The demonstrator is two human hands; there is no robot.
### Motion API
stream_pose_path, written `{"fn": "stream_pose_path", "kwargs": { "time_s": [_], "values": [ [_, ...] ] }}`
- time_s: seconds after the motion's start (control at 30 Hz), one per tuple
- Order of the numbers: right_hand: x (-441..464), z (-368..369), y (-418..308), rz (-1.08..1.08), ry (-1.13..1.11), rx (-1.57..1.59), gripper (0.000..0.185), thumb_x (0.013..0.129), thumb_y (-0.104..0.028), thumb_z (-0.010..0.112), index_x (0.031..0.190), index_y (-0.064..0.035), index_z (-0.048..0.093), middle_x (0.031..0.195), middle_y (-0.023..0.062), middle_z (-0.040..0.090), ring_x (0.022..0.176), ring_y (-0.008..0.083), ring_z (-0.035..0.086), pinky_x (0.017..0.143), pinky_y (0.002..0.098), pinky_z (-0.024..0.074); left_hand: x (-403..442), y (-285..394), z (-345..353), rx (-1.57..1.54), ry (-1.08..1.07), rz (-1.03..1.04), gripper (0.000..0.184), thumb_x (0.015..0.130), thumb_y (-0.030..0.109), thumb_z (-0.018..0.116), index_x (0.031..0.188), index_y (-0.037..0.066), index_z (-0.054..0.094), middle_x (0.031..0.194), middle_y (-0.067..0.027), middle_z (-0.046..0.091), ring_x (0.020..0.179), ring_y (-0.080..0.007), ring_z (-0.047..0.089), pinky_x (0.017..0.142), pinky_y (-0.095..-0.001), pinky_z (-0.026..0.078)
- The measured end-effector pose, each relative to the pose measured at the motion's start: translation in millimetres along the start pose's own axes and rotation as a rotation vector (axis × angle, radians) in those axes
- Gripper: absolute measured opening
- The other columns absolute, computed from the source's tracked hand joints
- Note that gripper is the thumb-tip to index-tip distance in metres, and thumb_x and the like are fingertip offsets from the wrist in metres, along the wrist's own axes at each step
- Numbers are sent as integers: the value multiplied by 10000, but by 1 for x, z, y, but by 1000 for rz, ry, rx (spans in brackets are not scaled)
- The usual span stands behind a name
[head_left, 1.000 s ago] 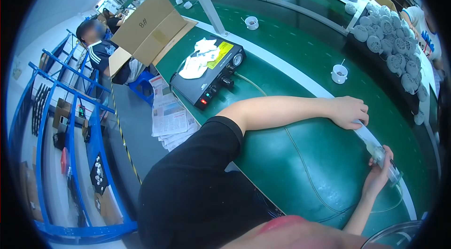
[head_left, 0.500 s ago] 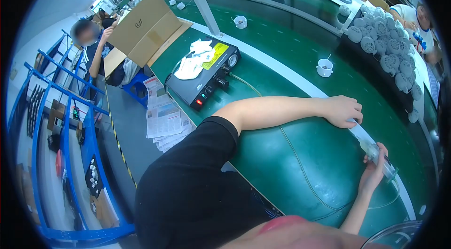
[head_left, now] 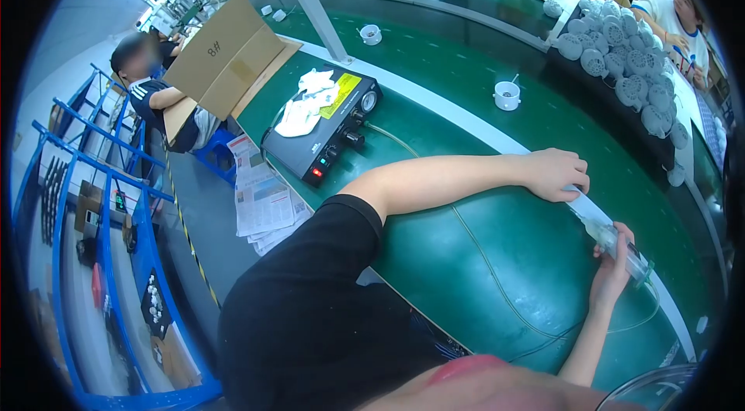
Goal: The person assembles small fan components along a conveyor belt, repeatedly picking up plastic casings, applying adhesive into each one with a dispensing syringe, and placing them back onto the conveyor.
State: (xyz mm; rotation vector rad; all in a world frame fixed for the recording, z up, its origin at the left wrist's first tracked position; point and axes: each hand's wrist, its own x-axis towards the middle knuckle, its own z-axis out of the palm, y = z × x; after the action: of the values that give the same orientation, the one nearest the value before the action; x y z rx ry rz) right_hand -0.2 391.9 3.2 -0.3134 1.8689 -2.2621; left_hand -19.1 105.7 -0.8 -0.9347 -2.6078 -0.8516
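My left hand (head_left: 557, 175), at the end of the bare forearm crossing the green bench (head_left: 434, 256), has its fingers curled down at the white bench edge. A small pale item shows under its fingertips, too small to make out. Below and to the right, my right hand (head_left: 611, 270) is wrapped round a clear syringe (head_left: 636, 265) with a green end cap. The syringe's whitish front end points up-left toward my left fingertips. A thin clear tube (head_left: 497, 279) runs across the bench to the syringe's cap end.
A black dispenser box (head_left: 322, 131) with white cloths (head_left: 306, 104) stands behind my left forearm. An open carton (head_left: 225, 58) is at the upper left. White cups (head_left: 507, 96) sit on the green belt beyond. Grey perforated parts (head_left: 621, 62) are heaped at the upper right. Co-workers sit around.
The whole scene has shifted slightly left in the view. Both hands keep nearly the same pose, with the syringe still in my right hand. Co-workers' arms have moved.
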Motion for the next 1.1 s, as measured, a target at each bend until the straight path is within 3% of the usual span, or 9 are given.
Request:
{"fn": "stream_pose_path", "kwargs": {
  "time_s": [0.13, 0.57, 0.8, 0.9, 1.1],
  "values": [
    [-1, 9, -4, -30, 32, -6, 318, 1037, -296, 608, 1218, -36, 634, 1068, 80, 653, 780, 129, 599, 684, 253, 461, -2, 1, 2, 0, 4, 1, 219, 926, 271, 643, 1072, 132, 729, 1029, -93, 656, 987, -292, 627, 861, -424, 524],
    [-4, 3, -6, -3, -7, -17, 324, 1037, -285, 600, 1236, -32, 633, 1120, 72, 634, 827, 133, 581, 718, 269, 461, 4, 4, -1, 6, 3, 4, 209, 925, 266, 648, 1065, 133, 726, 1021, -89, 649, 985, -283, 621, 871, -417, 522],
    [-4, 6, -9, -34, -23, -14, 272, 1041, -261, 601, 1194, -41, 650, 1051, 72, 655, 798, 132, 600, 696, 262, 470, 5, 6, 1, 33, -27, -20, 218, 930, 276, 636, 1076, 143, 729, 1043, -86, 657, 1022, -275, 622, 903, -411, 528],
    [-5, 6, -8, -29, -22, -20, 270, 1042, -264, 601, 1190, -43, 650, 1047, 69, 652, 803, 131, 597, 699, 262, 468, 5, 5, 3, 36, 39, 43, 190, 922, 246, 649, 1062, 136, 715, 994, -84, 636, 955, -290, 612, 844, -421, 516],
    [-3, -3, -4, -19, -58, -59, 312, 1041, -308, 586, 1222, -59, 636, 1102, 62, 637, 845, 131, 584, 743, 268, 461, 5, 5, 7, 45, 26, 30, 184, 924, 244, 647, 1059, 139, 714, 1002, -83, 636, 965, -291, 609, 845, -422, 517]
  ]
}}
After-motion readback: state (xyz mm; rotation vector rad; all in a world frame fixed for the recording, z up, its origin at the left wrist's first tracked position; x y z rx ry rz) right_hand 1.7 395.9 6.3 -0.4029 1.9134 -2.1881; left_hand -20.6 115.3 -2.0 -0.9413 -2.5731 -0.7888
